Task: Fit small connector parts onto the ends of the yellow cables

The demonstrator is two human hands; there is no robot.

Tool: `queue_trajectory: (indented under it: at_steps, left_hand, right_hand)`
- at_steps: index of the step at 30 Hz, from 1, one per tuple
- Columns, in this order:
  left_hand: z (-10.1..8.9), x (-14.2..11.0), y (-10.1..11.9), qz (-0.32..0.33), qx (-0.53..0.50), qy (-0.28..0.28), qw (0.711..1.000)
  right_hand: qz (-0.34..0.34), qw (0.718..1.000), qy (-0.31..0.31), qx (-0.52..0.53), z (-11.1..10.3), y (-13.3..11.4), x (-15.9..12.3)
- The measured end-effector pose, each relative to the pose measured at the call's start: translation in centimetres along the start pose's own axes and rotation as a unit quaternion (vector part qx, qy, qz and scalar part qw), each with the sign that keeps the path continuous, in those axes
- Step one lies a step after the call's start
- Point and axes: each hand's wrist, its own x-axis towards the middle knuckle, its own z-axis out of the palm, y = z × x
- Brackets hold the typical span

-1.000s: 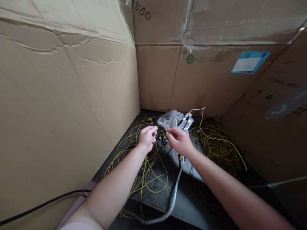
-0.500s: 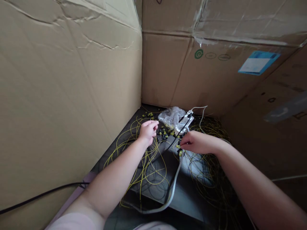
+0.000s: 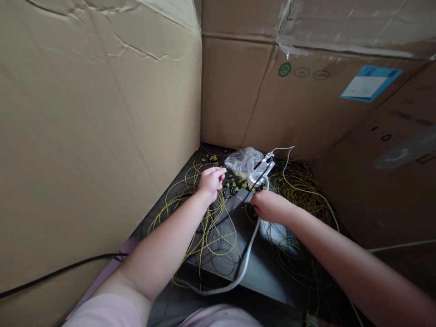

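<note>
Hands [image 3: 211, 184] near yellow wires [image 3: 206, 222], green logo [image 3: 284, 69], possibly "e"

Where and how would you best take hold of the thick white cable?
I'd pinch the thick white cable across its lower bend, from the near side: it looks slim and bows toward the camera there, away from most yellow wires.

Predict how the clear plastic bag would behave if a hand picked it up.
The clear plastic bag looks thin and crumpled, so it would probably be floppy, folding around the fingers. It seems light for its bulk, though any contents are hard to make out. Its glossy film may feel somewhat slippery.
</note>
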Motion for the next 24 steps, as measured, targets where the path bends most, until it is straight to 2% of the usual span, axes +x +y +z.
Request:
queue_trajectory:
  at_steps: [8,17,24]
  left_hand:
    - [0.1,-0.1,0.0,-0.007,-0.001,-0.002,1.000]
    - [0.0,-0.2,-0.1,-0.001,0.008,-0.008,1.000]
    - [0.0,-0.1,-0.2,-0.004,0.013,-0.007,1.000]
  right_hand:
    - [0.010,1.000,0.002,-0.010,-0.1,-1.1,0.0]
    - [0.016,0.997,0.007,-0.070,-0.1,-2.1,-0.2]
    - [0.012,0.997,0.068,-0.047,0.1,-1.9,-0.6]
